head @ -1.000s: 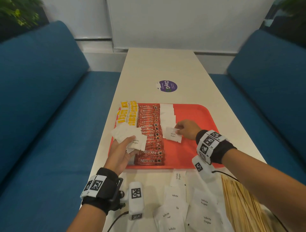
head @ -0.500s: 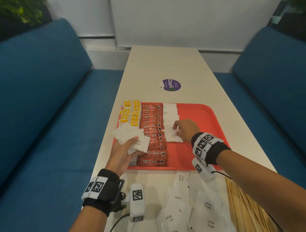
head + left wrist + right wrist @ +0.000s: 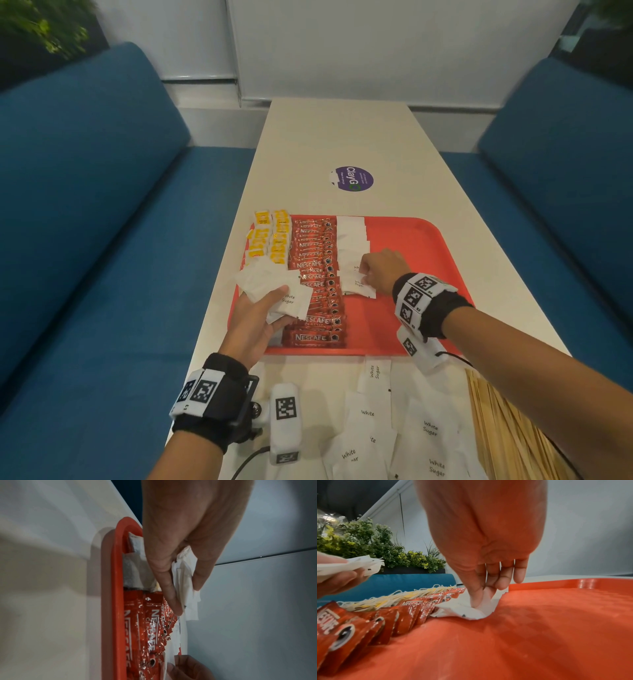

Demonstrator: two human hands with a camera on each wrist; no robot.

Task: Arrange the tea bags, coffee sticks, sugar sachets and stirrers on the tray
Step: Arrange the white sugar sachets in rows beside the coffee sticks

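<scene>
On the red tray (image 3: 416, 246) lie two rows of yellow tea bags (image 3: 270, 240) at the left, a column of red Nescafe coffee sticks (image 3: 317, 274) beside them, then a column of white sugar sachets (image 3: 352, 236). My right hand (image 3: 366, 272) pinches the edge of one sugar sachet (image 3: 467, 610) that rests on the tray floor (image 3: 539, 628) at the near end of that column. Over the tray's left edge my left hand (image 3: 265, 308) grips a fanned bunch of sugar sachets (image 3: 270, 286) between thumb and fingers (image 3: 169, 588). Part of the tea bags is hidden beneath the bunch.
Several loose sugar sachets (image 3: 428, 431) lie on the cream table (image 3: 342, 137) in front of the tray. A pile of wooden stirrers (image 3: 510, 431) lies at the near right. A purple sticker (image 3: 352, 179) sits beyond the tray. Blue sofas (image 3: 85, 205) flank the table.
My right hand has brought its sachet down onto the tray at the near end of the sugar column. The left hand keeps its bunch in about the same place.
</scene>
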